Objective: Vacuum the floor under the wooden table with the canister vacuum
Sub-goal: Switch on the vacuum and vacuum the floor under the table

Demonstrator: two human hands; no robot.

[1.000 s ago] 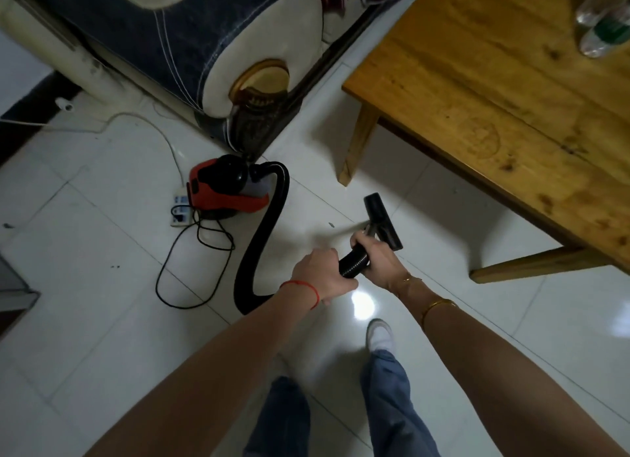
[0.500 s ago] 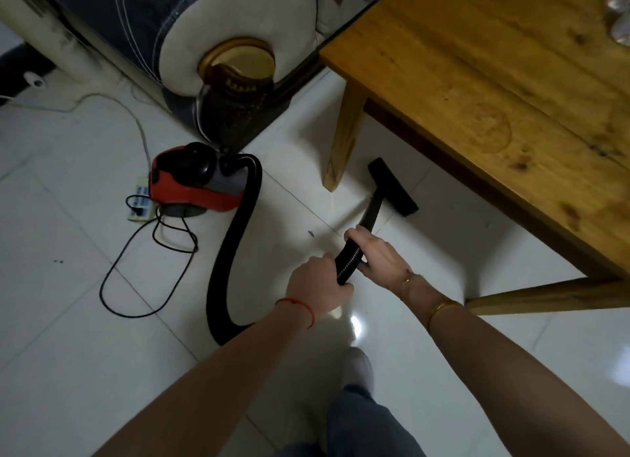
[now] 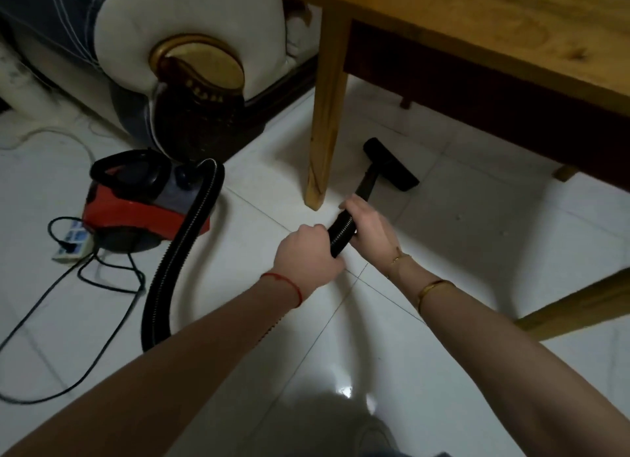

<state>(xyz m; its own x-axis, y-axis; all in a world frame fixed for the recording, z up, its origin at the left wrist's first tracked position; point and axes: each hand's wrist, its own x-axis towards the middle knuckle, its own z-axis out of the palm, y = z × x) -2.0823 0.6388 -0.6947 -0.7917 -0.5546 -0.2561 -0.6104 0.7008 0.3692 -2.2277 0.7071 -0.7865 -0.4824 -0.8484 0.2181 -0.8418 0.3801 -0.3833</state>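
White floor tiles (image 3: 443, 286) beneath the wooden surface (image 3: 494, 30) look barely covered: left hand (image 3: 306, 255) and right hand (image 3: 370, 226) both clamp the hose (image 3: 341, 229), nozzle (image 3: 392, 165) just past the surface's leg (image 3: 324, 115), vacuum (image 3: 136, 200) left of it.

The nozzle (image 3: 392, 165) has slid forward past the table leg (image 3: 325, 115), under the table.

White tile floor (image 3: 477, 252): vacuum (image 3: 136, 204), nozzle (image 3: 392, 165), power strip (image 3: 70, 243).
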